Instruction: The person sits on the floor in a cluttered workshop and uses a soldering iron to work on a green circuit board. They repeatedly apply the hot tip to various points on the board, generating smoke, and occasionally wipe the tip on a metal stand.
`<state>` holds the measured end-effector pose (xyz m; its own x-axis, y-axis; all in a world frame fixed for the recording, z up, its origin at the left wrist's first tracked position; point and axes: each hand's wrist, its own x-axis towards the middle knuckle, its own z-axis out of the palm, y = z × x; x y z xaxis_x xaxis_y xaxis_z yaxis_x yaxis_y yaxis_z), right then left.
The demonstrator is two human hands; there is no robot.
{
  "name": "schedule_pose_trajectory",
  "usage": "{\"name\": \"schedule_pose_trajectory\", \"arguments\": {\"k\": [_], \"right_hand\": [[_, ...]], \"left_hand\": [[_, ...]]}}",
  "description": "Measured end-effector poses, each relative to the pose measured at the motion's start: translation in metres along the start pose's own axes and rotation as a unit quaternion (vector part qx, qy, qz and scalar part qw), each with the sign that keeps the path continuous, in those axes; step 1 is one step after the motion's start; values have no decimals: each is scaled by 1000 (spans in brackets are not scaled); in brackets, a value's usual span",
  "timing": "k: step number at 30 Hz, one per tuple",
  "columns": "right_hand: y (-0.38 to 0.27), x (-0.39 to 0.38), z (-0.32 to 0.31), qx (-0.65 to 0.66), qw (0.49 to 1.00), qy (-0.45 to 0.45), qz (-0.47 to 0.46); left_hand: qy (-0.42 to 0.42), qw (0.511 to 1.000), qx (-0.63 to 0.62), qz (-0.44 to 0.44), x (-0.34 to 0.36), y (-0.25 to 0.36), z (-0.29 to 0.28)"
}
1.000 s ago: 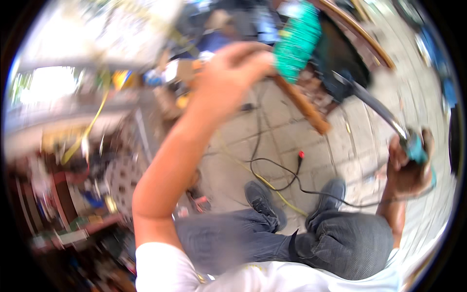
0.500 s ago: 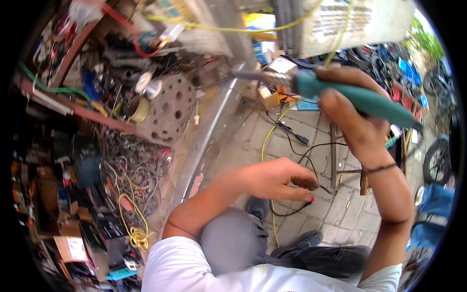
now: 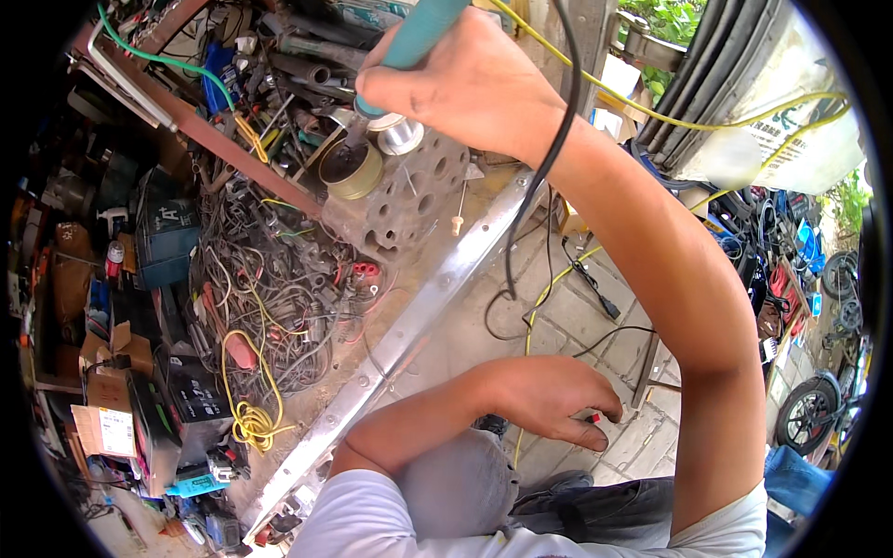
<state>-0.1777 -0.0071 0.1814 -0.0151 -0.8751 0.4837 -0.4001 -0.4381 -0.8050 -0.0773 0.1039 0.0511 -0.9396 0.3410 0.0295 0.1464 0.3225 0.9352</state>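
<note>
Up top, the right hand (image 3: 474,84) grips a smooth teal soldering iron (image 3: 419,42).

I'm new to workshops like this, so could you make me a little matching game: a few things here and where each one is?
Things:
1. teal-handled tool
2. coil of yellow wire
3. round tin
4. small red thing

Places:
a. on the perforated block
b. at the left hand fingertips
c. in the right hand
d. near the bench's metal edge

Pairs: 1-c, 2-d, 3-a, 4-b

- A yellow wire coil (image 3: 249,420) is lying on the cluttered counter (image 3: 423,312).
- A tangle of grey cables (image 3: 279,288) is sitting beside it.
- Cardboard boxes (image 3: 107,391) are standing left.
</note>
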Motion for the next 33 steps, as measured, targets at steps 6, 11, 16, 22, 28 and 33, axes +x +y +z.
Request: {"name": "schedule_pose_trajectory", "arguments": {"k": [6,11,16,22,28,33], "right_hand": [[3,12,13,-76,996,-43,10],[0,13,19,-48,998,-51,2],[-2,13,11,-121,992,-40,4],[2,-83,-22,-6,984,179,23],[48,-130,0,208,914,307,164],[54,-128,12,257,893,325,177]], "left_hand": [[25,1000,-9,5,-9,-3,-1],[34,999,-18,5,-8,-2,0],[37,999,-10,12,2,-1,-1],[-40,999,-1,-2,-5,2,-1],[-74,997,-13,17,5,2,6],[-52,997,-40,43,4,3,8]]}}
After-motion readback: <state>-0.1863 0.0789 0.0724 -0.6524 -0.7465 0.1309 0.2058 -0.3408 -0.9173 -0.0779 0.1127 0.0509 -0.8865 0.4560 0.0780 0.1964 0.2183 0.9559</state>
